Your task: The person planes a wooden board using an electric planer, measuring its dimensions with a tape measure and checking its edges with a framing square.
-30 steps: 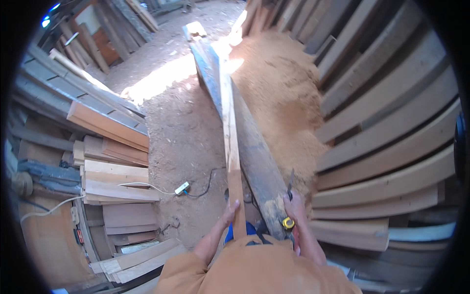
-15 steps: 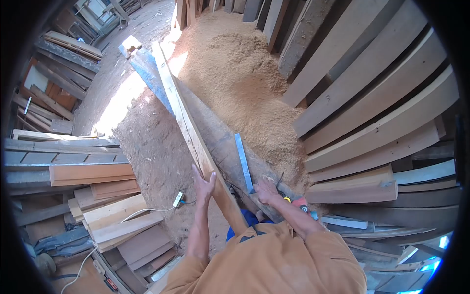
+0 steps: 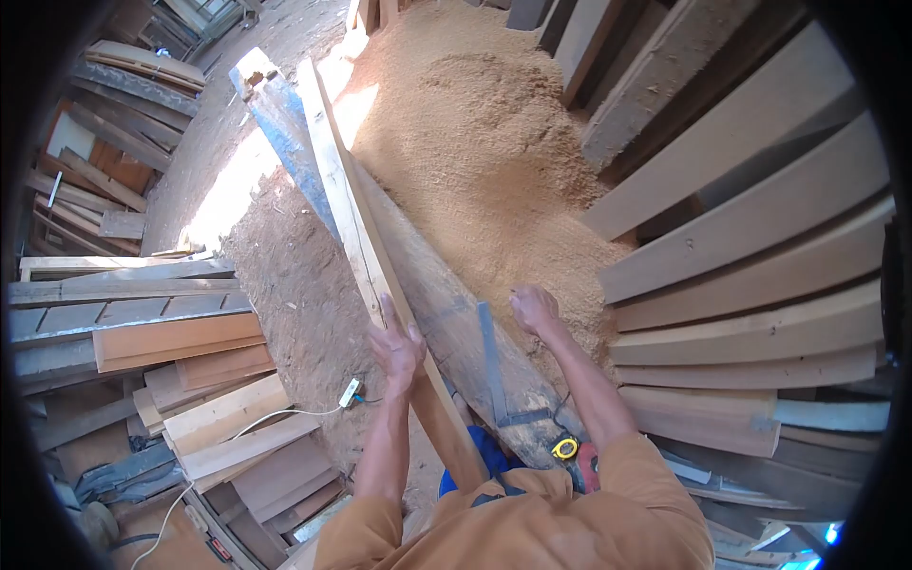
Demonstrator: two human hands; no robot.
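Note:
A long pale wooden beam slants away from my body, with a crack along its face. My left hand grips its left edge, fingers and thumb against the wood. Beneath it lies a wide worn plank, blue near its far end. A metal carpenter's square rests flat on that plank, right of the beam. My right hand is raised beyond the square, apart from it, with curled fingers; whatever they may hold is hidden. A yellow and black tape measure sits near my body, beside a red tool partly covered by my sleeve.
Sawdust is heaped beyond the plank. Long boards lean along the right side. Stacked planks fill the left. A white power socket with a cable lies on the dirt floor.
My right hand has lifted off the carpenter's square and moved forward, leaving the square on the plank, shifted slightly. The tape measure shows more fully. My left hand stays on the beam.

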